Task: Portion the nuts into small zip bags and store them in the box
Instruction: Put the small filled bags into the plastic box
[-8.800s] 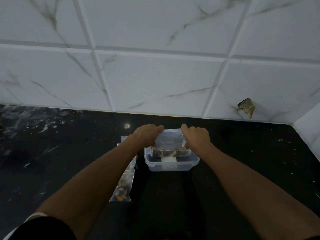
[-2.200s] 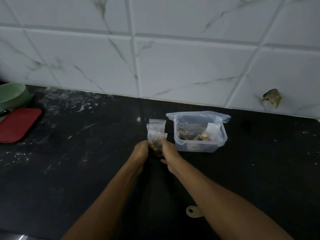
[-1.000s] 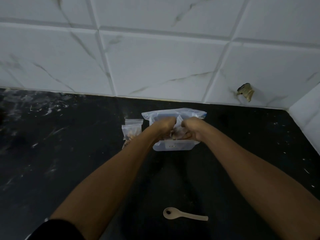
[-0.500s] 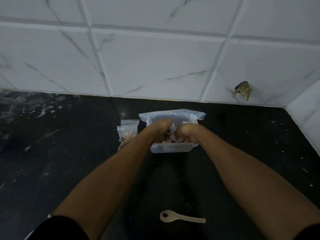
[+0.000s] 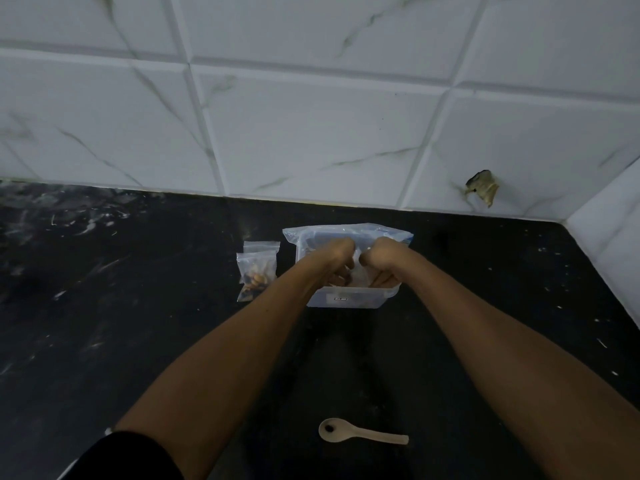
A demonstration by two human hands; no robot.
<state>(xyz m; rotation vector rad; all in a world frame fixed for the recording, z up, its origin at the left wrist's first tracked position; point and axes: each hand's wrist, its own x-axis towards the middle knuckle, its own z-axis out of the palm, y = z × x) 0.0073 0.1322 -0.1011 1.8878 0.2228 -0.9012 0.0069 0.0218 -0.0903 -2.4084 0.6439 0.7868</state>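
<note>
A clear plastic box (image 5: pixel 349 298) stands on the black counter near the wall. A large clear zip bag (image 5: pixel 391 234) lies behind and under it. My left hand (image 5: pixel 334 255) and my right hand (image 5: pixel 379 258) are both down inside the box, fingers curled around a small zip bag of nuts (image 5: pixel 356 271), mostly hidden between them. Two more small zip bags of nuts (image 5: pixel 258 270) lie overlapping on the counter just left of the box.
A beige spoon (image 5: pixel 360 435) lies on the counter close to me. The white tiled wall runs behind the box, with a side wall (image 5: pixel 609 237) at the right. A damaged patch (image 5: pixel 482 187) marks the tile.
Both hands carried a small bag of nuts from the left pile to the box and have pushed it down inside. Over the last second they sank slightly lower.
</note>
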